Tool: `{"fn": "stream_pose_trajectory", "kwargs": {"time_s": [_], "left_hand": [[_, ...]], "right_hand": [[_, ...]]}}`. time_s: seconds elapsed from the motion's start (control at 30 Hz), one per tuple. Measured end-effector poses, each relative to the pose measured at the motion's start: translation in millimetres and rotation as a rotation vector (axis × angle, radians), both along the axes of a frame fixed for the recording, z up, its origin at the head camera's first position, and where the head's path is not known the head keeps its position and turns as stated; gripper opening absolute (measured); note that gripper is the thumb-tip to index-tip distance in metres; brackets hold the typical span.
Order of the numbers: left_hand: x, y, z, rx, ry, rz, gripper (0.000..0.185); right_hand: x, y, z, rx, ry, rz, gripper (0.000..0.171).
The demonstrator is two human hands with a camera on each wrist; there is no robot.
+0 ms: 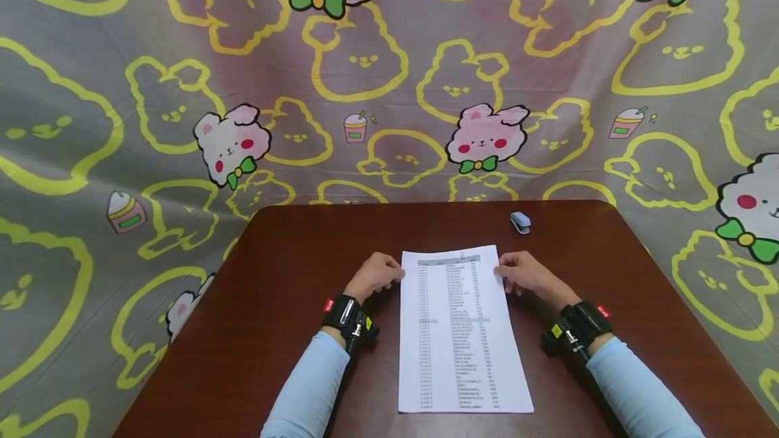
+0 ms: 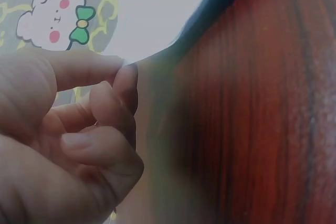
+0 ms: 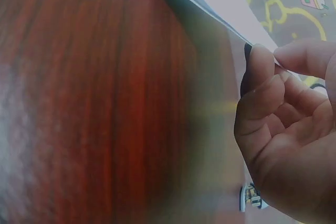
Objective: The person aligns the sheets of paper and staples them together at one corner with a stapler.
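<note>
Printed sheets of paper, covered with columns of small text under a grey header band, stand between my two hands over the table. My left hand pinches the left edge near the top between thumb and forefinger. On the opposite edge, my right hand pinches the paper at about the same height. In the left wrist view the paper meets the fingertips, with the other fingers curled below. The right wrist view shows the paper's edge caught at the thumb and forefinger. Whether it is one sheet or several I cannot tell.
A small pale blue stapler lies near the back right of the brown wooden table. Behind the table hangs a grey curtain with cartoon animals. A black camera band sits on each wrist.
</note>
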State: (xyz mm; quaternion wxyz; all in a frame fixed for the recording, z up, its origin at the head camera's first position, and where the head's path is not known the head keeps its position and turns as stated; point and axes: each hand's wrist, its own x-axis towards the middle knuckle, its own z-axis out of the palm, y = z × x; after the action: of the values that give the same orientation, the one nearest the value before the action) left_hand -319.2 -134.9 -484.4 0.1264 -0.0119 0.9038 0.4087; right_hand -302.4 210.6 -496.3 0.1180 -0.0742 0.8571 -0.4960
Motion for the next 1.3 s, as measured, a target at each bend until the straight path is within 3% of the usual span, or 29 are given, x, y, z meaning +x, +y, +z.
{"fn": "stream_pose_trajectory", "kwargs": {"time_s": [0.47, 0.87, 1.3], "left_hand": [[4.7, 3, -0.8, -0.077, 0.010, -0.009, 0.013], [5.3, 6, -1.3, -0.073, -0.012, -0.023, 0.013], [6.5, -5, -0.9, -0.020, -0.016, -0.025, 0.018]], "right_hand": [[-1.4, 1, -6.4, 0.052, -0.071, 0.012, 0.020], [1.4, 1, -0.8, 0.103, -0.091, 0.001, 0.019], [-3.9, 10, -1.9, 0.116, -0.122, -0.009, 0.018]]}}
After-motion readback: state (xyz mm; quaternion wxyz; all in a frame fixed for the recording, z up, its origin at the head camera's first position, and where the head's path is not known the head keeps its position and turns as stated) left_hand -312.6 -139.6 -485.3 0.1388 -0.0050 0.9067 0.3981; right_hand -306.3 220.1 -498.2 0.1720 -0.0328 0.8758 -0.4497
